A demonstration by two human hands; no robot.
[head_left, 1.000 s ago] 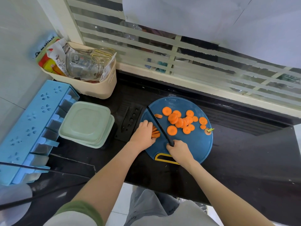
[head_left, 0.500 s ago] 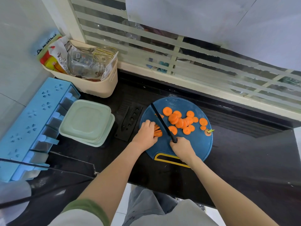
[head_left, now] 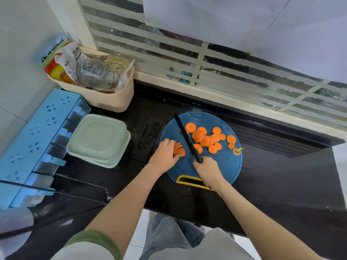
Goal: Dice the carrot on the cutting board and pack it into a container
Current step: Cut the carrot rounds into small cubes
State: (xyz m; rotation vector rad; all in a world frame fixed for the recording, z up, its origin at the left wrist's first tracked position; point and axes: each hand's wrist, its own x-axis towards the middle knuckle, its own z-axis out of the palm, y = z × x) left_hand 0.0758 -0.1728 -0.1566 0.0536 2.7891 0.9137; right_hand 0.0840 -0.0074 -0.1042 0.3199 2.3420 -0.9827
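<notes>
Several thin orange carrot strips [head_left: 179, 151], fanned side by side and touching, on the left part of the round dark-blue plastic cutting board [head_left: 221, 166]. Pinned there by the left hand [head_left: 164, 153], fingers [head_left: 170, 142] curled down over the strips' left ends. Just right of the strips and apart from them, a black-bladed knife [head_left: 185, 135] slanting across the board, tip toward the far left rim, handle wrapped tightly in the fingers of the right hand [head_left: 206, 170] at the board's near side. Cannot tell whether the edge meets the board.

Beyond the blade, a loose overlapping heap of flat orange carrot rounds [head_left: 204, 139], paler at the cores, a few lying singly. At the right rim, a cut-off carrot top [head_left: 237, 151] with a green stub.

Left of the board on the black stone surface [head_left: 281, 175], a black perforated knife sheath [head_left: 147, 139], then two stacked pale-green square lidded containers [head_left: 97, 137]. Along the wall, a light-blue compartment rack [head_left: 37, 139]. Behind the containers, a beige plastic basket [head_left: 112, 102] with a clear glass jar [head_left: 93, 76] and packets inside.
</notes>
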